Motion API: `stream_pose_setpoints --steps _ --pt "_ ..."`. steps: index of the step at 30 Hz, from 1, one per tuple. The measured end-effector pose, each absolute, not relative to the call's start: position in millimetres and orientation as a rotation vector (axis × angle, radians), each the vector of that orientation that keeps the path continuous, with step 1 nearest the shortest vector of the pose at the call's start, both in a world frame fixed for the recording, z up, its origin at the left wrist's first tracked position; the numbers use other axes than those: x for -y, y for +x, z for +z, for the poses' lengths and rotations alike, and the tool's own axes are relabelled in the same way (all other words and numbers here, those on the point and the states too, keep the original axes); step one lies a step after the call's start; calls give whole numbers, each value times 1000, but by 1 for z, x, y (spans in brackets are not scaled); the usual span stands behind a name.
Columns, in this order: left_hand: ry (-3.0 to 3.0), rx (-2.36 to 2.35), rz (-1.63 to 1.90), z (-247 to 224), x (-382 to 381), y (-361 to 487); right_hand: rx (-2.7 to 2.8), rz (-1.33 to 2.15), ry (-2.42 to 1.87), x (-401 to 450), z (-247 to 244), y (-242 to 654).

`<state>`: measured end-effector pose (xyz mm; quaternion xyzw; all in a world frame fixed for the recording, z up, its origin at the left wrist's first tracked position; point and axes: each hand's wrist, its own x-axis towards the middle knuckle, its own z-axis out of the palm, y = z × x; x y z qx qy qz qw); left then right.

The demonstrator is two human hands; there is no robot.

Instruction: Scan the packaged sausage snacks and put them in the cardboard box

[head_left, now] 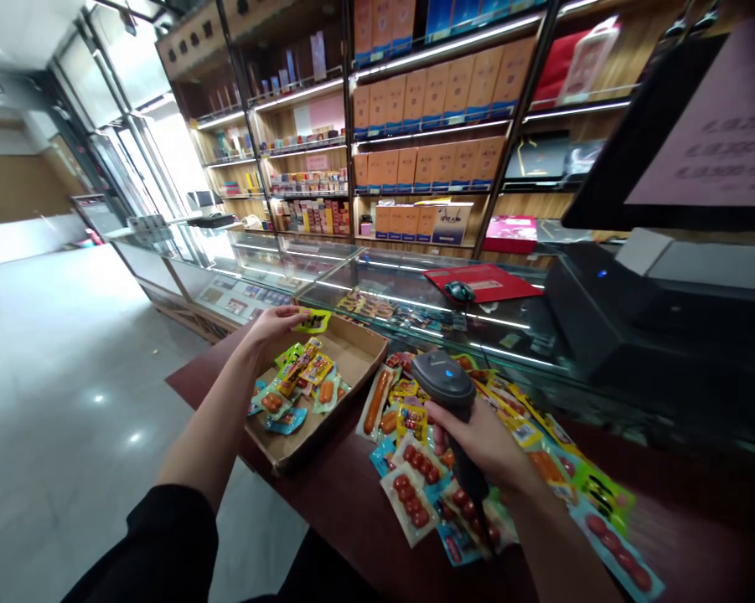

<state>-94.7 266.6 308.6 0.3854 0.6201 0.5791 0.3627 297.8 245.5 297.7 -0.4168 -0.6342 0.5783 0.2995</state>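
A small yellow-green packet (314,321) is pinched in my left hand (275,325), over the far left part of a shallow cardboard box (355,345). Inside the box lie several snack packets (314,368) in yellow, green and blue wrappers. My right hand (478,435) is wrapped round the handle of a dark barcode scanner (443,381), whose head shows a blue light. Below and around the scanner, a pile of sausage packets (408,502) is spread on the dark red table (302,486). A long sausage packet (378,402) lies beside the box's right wall.
Behind the table runs a glass display counter (327,272) with a red mat (503,283) and a black mouse (458,291) on it. A monitor (685,142) stands at the right. Shelves of orange boxes (440,92) line the back wall.
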Motion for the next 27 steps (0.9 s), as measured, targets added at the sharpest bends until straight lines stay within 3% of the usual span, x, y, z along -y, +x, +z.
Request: stream_pose_setpoints --steps 8,18,27 --pt "1044 -1413 1438 300 -285 -56 1688 1492 -1076 -251 291 312" --pt "1380 -1237 878 260 -350 111 1536 1374 -1197 -265 296 370" --pt "1889 -1281 579 205 -342 149 1438 1406 -1260 -270 285 384"
